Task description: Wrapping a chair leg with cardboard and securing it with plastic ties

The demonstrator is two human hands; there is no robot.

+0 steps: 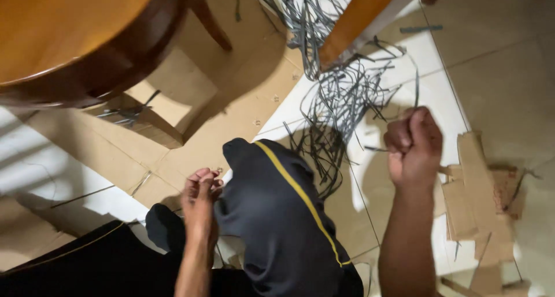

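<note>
Head view: my right hand is closed in a fist-like grip on a thin grey strip, held up over the floor, apparently to keep it apart from the tangled pile of grey strips just left and far of it. My left hand rests beside my raised knee, fingers pinched together; whether it holds anything I cannot tell. Cardboard scraps lie right. The wooden stool is cut off far left.
</note>
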